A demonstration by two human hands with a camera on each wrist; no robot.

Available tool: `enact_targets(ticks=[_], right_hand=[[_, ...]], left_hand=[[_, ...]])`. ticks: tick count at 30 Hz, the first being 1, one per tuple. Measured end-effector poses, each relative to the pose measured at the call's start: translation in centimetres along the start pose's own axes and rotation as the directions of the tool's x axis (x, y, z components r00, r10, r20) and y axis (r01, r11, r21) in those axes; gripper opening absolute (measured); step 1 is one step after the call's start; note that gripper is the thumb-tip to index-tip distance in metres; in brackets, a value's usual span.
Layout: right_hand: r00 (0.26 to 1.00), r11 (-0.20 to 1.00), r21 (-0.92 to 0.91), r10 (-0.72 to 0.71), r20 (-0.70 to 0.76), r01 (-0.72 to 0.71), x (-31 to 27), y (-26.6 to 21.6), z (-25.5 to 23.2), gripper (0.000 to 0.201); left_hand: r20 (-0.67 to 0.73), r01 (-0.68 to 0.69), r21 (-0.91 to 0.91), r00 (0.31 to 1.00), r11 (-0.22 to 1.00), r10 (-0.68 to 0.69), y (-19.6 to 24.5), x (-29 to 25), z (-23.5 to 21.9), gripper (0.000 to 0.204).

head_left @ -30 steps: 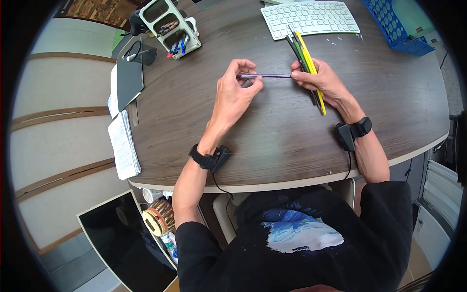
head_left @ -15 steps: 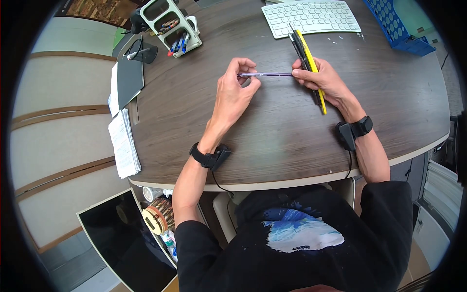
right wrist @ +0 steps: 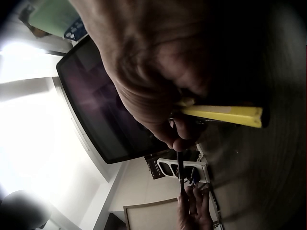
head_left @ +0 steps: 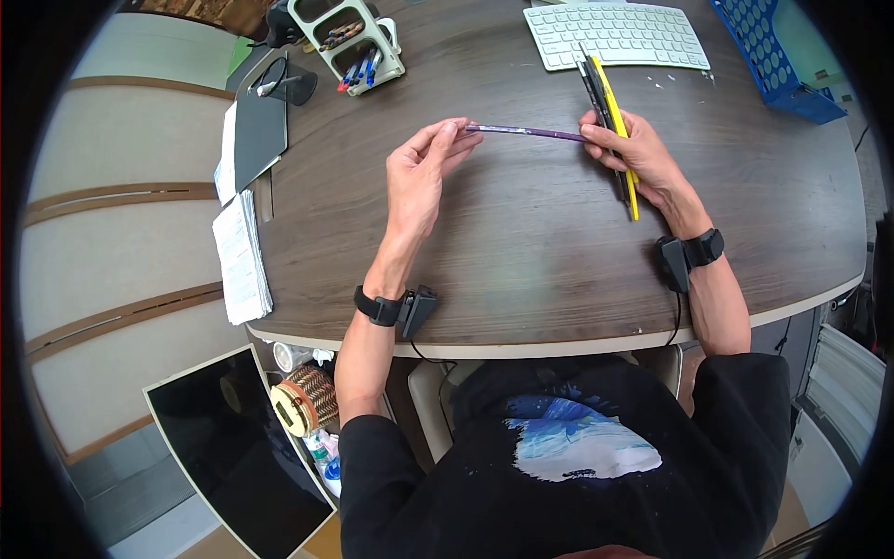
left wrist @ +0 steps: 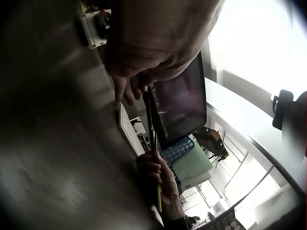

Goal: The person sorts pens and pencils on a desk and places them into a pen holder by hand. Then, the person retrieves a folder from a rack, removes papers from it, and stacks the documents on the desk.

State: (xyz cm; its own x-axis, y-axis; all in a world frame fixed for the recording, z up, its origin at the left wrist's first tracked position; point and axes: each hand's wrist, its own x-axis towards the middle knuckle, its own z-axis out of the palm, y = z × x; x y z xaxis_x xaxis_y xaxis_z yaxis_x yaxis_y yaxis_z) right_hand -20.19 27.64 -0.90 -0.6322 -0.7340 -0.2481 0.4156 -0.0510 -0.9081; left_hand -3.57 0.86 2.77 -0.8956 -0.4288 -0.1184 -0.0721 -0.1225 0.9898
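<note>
A purple pencil (head_left: pixel 531 131) with pale print lies level between the two hands above the desk. My left hand (head_left: pixel 414 182) pinches its left end between thumb and fingers. The other end meets the thumb and forefinger of my right hand (head_left: pixel 643 163). That same hand grips a bundle of long pencils upright across its palm, a yellow pencil (head_left: pixel 610 98) beside black pencils (head_left: pixel 593 84). In the right wrist view the yellow pencil's blunt end (right wrist: pixel 225 115) sticks out below the palm. Fingers hide the middle of the bundle.
A white keyboard (head_left: pixel 615 35) lies beyond the right hand, with small white scraps near it. A blue perforated holder (head_left: pixel 768 61) stands at the far right. At the back left are a white pen organizer (head_left: pixel 382 70), a dark pen cup (head_left: pixel 296 89) and stacked papers (head_left: pixel 244 265).
My left hand has turned and slid out to the pencil's left end, so more of the purple pencil shows. A green pencil seen in the bundle at first no longer shows.
</note>
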Motion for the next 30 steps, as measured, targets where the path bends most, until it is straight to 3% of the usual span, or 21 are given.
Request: enact_targets(ticks=[17,30], right_hand=[[1.0,1.0,-0.016,0.014,-0.01,-0.014,-0.1,-0.2,0.3,0.023],[1.0,1.0,-0.024,0.009,-0.015,-0.009,0.0,-0.1,0.3,0.022]], left_hand=[[0.068,0.176,-0.378,0.984,0.909,-0.162,0.8,-0.9,-0.4,0.041],[0.043,0.196,-0.359,0.98,0.913,-0.193,0.8,-1.3,-0.4,0.03]])
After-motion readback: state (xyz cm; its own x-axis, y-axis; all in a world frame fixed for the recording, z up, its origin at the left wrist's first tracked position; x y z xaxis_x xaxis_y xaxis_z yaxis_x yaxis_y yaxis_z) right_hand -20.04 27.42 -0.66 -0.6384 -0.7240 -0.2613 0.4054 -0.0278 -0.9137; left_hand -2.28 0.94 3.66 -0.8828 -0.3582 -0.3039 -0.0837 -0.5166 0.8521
